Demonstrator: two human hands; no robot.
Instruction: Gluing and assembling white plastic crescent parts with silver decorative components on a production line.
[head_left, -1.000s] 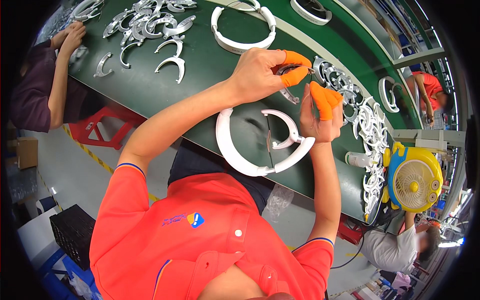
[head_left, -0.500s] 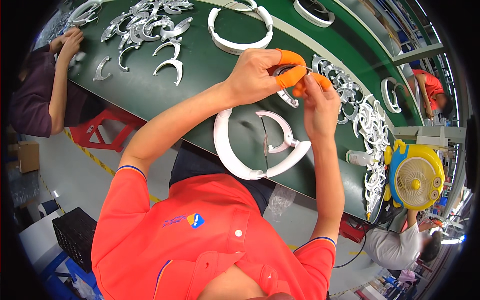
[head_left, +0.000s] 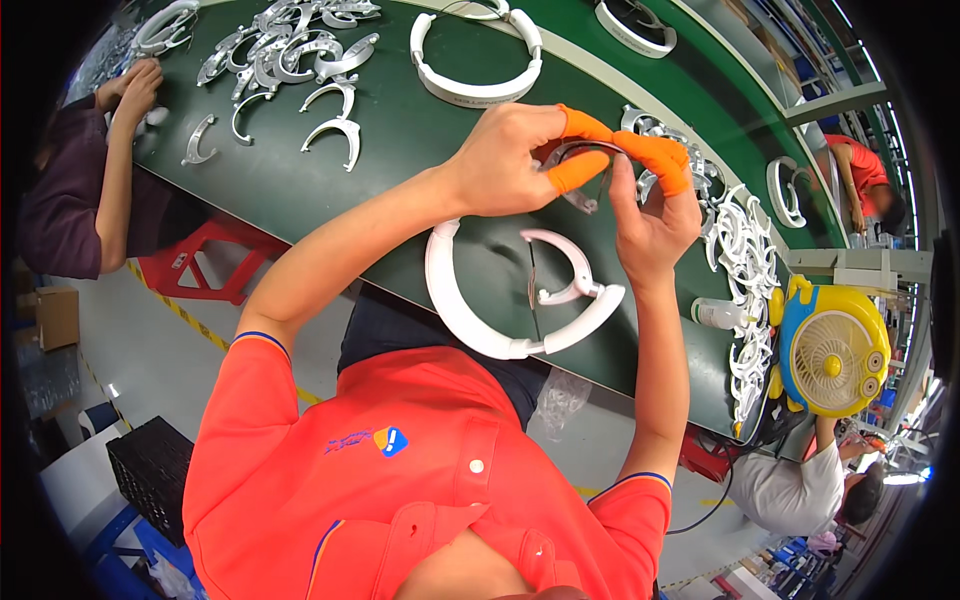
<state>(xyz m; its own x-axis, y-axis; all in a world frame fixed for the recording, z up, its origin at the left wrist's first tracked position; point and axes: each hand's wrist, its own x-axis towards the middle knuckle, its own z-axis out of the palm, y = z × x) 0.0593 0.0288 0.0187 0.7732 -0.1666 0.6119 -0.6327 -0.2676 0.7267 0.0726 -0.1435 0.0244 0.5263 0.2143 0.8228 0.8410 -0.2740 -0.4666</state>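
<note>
Head view, left hand [head_left: 512, 160] pinched, curved part [head_left: 582, 202]

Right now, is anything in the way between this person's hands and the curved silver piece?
Nothing visible: the left hand grips the curved silver piece, the right hand is close beside it, and the white band lies nearer the body.
</note>
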